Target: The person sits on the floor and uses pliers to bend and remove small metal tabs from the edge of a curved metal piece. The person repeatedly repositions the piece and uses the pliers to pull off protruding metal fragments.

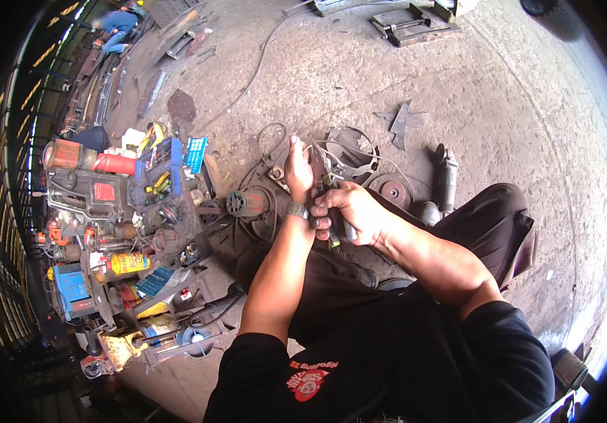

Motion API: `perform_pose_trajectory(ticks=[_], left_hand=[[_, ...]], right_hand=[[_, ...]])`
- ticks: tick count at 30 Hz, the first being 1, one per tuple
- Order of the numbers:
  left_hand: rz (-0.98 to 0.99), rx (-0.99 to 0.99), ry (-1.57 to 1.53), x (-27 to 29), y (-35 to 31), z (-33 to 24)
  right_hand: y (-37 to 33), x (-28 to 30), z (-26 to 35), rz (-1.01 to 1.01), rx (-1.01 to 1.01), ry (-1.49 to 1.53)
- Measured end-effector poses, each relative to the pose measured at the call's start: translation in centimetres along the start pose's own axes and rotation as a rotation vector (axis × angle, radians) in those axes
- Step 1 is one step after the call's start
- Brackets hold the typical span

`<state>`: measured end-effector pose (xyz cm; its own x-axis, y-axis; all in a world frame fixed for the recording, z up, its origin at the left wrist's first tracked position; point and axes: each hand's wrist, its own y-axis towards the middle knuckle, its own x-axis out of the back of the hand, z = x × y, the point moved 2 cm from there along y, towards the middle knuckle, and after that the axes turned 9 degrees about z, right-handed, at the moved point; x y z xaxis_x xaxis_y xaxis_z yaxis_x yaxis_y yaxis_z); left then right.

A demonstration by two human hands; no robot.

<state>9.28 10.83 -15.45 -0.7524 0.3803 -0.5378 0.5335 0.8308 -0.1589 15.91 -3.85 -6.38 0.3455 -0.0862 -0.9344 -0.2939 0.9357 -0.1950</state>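
Note:
In the middle of the view my right hand (353, 210) is closed in a fist around a hand tool (334, 243). A yellow-green handle end and a grey end stick out below the fist, much like pliers; the fingers cover the rest. Beside it, my left hand (299, 171) points away from me, thumb up and its other fingers curled out of sight against a dark metal piece. What it grips is hidden. Just beyond lie a round metal housing (351, 146), loose cable and a grinder disc (392, 189). An angle grinder (446, 180) rests to the right.
On the left, a low bench is crowded with a blue toolbox (159, 169), a yellow bottle (129, 263), a blue box (72, 290) and several power tools. Dark metal offcuts (401, 125) lie ahead on the concrete floor (501, 113). Another person (117, 29) crouches far left.

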Motion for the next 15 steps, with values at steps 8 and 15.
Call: perform_pose_trajectory(ticks=[8, 15], left_hand=[[-0.044, 0.152, 0.08, 0.5, 0.3, -2.1], [0.124, 0.043, -0.225, -2.0, -1.3, -3.7]], right_hand=[[1.3, 1.4, 2.1, -0.059, -0.18, -0.217], [-0.6, 0.8, 2.0, -0.124, -0.194, -0.289]])
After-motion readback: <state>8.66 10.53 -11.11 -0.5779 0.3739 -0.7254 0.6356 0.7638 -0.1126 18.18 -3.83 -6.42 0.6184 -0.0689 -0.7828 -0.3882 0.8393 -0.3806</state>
